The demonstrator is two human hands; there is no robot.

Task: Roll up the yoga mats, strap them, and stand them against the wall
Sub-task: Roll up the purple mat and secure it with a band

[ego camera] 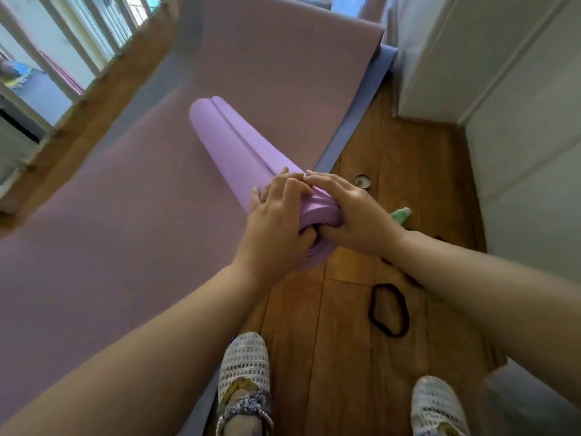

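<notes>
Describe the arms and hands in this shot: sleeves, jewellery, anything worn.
Both arms are bare: no sleeve shows on the left forearm or the right forearm. Neither wrist carries a watch or bracelet, and no gloves cover the left hand or the right hand. A small dark mark on one of the left fingers may be a ring; too blurred to tell.

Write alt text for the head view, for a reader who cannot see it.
The left hand and right hand grip the near end of a rolled purple yoga mat, which lies on an unrolled pink mat. A black elastic loop lies on the wooden floor to the right.
</notes>
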